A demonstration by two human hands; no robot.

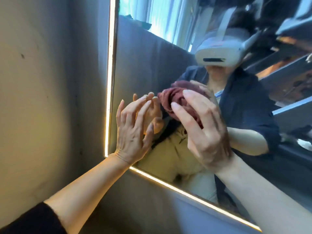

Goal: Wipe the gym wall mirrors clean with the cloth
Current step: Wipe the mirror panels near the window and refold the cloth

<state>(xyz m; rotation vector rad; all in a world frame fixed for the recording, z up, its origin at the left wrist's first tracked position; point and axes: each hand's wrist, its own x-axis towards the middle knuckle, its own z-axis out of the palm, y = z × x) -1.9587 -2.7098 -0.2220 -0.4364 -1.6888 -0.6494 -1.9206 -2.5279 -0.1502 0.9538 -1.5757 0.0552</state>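
A wall mirror (145, 53) with a lit strip along its left and bottom edges fills the right of the view. My right hand (204, 132) holds a bunched dark red cloth (175, 100) against the glass, fingers curled over it. My left hand (133, 127) is flat against the mirror near its lower left corner, fingers spread and straight, fingertips touching the glass. Both hands and the cloth are doubled by their reflections.
A grey plaster wall (50, 98) lies left of and below the mirror. The glowing edge strip (109, 81) marks the mirror's border. The glass reflects a person in a dark top wearing a white headset, a bright window and dark gym equipment.
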